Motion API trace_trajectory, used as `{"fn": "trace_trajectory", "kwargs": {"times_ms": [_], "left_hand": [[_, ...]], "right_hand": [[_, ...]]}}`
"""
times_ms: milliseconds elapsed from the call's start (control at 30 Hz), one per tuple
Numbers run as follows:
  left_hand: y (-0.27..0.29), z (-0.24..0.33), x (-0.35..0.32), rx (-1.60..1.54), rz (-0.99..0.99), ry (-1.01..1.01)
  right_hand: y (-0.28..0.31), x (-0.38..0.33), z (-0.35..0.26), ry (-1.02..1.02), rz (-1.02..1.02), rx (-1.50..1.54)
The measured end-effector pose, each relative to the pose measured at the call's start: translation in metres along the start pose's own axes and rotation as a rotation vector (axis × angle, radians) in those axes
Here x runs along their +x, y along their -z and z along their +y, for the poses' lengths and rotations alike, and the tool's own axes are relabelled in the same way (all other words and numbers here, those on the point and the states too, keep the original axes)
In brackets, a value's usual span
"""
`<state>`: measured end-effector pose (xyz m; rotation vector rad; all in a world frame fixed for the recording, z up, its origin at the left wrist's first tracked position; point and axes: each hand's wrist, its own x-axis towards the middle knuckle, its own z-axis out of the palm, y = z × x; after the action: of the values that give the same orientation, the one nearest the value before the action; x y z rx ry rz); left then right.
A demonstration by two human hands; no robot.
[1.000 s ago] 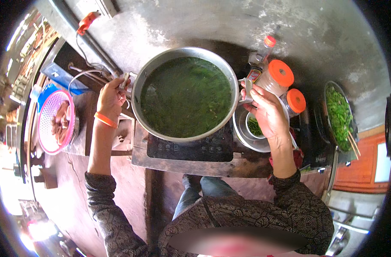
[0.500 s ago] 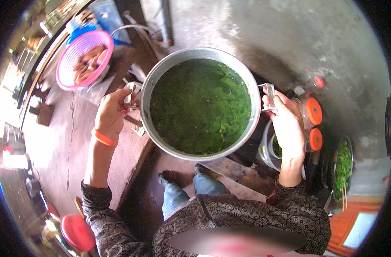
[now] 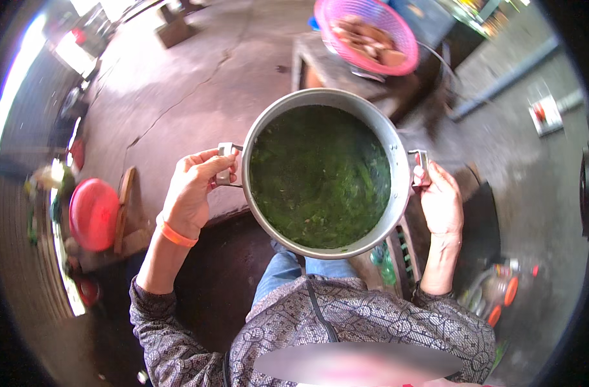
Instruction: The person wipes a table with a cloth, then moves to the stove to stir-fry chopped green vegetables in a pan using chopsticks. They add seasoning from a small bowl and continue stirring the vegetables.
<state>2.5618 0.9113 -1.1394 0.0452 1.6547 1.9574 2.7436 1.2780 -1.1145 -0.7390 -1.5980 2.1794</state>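
A large round metal pot (image 3: 399, 177) is held up in front of my body, level or nearly so. Inside it, greenish broth with chopped leafy greens (image 3: 323, 177) reaches fairly near the rim. My left hand (image 3: 191, 184), with an orange wristband (image 3: 176, 237), is closed round the pot's left side handle (image 3: 225, 169). On the opposite side, the fingers of my right hand (image 3: 443, 205) are wrapped about the other handle (image 3: 421, 160).
A pink basket (image 3: 409, 61) of brownish pieces sits on a low wooden table (image 3: 314, 55) beyond the pot. Cracked floor (image 3: 198, 97) extends far left. A red round thing (image 3: 93, 214) stands at left; orange-lidded jars (image 3: 509, 291) and a crate with green bottles (image 3: 407, 255) lie right.
My view and body have turned left with the pot still in both hands. The pink basket has shifted from upper left to upper right, and the orange-lidded jars to lower right.
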Motion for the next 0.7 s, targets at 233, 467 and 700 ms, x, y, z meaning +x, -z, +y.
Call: {"fn": "trace_trajectory", "kwargs": {"times_ms": [233, 467, 700], "left_hand": [[0.161, -0.015, -0.005, -0.104, 0.355, 0.007], [0.306, -0.003, 0.02, -0.194, 0.573, -0.014], [0.41, 0.066, 0.022, -0.552, 0.845, 0.196]], "right_hand": [[-0.171, 0.091, 0.074, -0.158, -0.337, -0.221], [-0.371, 0.177, 0.123, -0.228, -0.516, -0.323], [-0.583, 0.227, 0.143, -0.332, -0.643, -0.412]]}}
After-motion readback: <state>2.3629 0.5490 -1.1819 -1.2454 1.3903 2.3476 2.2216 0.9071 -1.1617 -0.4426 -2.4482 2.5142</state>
